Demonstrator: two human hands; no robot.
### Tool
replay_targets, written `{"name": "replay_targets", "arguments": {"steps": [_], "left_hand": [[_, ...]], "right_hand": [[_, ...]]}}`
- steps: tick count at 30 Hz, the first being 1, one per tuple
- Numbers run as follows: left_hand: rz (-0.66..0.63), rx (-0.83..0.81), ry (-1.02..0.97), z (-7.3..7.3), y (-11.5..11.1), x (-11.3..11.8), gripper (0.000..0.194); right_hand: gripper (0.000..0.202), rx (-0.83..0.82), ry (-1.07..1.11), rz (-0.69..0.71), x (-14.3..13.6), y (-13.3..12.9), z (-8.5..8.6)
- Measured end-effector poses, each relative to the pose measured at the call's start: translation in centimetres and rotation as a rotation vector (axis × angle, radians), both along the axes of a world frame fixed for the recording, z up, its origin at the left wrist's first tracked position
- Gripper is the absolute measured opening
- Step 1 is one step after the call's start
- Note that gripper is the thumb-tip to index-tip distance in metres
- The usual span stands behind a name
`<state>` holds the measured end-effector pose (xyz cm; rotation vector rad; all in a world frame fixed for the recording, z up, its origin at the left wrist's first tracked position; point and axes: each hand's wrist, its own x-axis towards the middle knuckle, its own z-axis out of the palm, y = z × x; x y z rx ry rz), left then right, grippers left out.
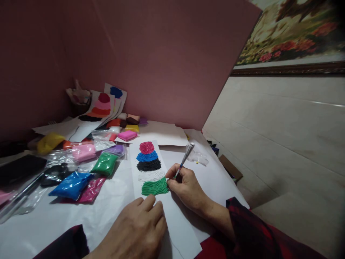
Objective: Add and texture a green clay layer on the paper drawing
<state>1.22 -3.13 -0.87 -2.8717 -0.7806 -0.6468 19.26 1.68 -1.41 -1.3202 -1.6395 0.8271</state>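
A long white paper strip (185, 235) carries textured clay bands: a red round shape (147, 147) at the top, then blue, black and white, with a green band (154, 187) lowest. My right hand (185, 185) pinches a thin pen-like tool (186, 156) with a striped grip, its upper end leaning right. The tool's lower tip is hidden by my fingers, at the green band's right edge. My left hand (137, 226) rests on the paper just below the green band, fingers bent; whether anything is under them is hidden.
Several clay packets, including green (104, 163), blue (71, 185) and pink (83, 152), lie at the left. Decorated papers (98, 108) lean by the back wall near a basket (80, 100). Clear plastic (198, 157) lies right of the strip.
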Motion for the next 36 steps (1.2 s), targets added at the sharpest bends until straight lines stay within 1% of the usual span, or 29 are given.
{"name": "replay_targets", "arguments": {"steps": [10,15,21,26,30,33,36], "left_hand": [[0.005,0.004,-0.001,-0.2,0.1,-0.1,0.013],[0.001,-0.007,-0.007,-0.2,0.2,0.0,0.012],[-0.006,-0.005,-0.022,-0.2,0.3,0.1,0.013],[-0.004,0.003,-0.025,-0.3,0.1,0.0,0.012],[-0.010,0.028,-0.042,0.0,0.1,0.0,0.020],[0.006,0.058,-0.168,0.6,0.3,0.0,0.023],[0.067,0.117,-0.357,1.5,0.4,-0.1,0.021]], "right_hand": [[0.010,0.025,-0.016,-0.044,0.4,0.7,-0.5],[0.011,0.004,0.001,-0.072,0.4,0.7,-0.3],[0.008,0.030,0.032,-0.104,0.5,0.7,-0.2],[0.010,-0.009,0.073,-0.064,0.5,0.6,-0.5],[0.008,-0.020,0.090,-0.028,0.3,0.3,-0.3],[0.010,0.055,0.127,-0.013,0.2,-0.2,0.0],[0.025,0.258,0.081,0.001,0.1,-1.0,0.1]]}}
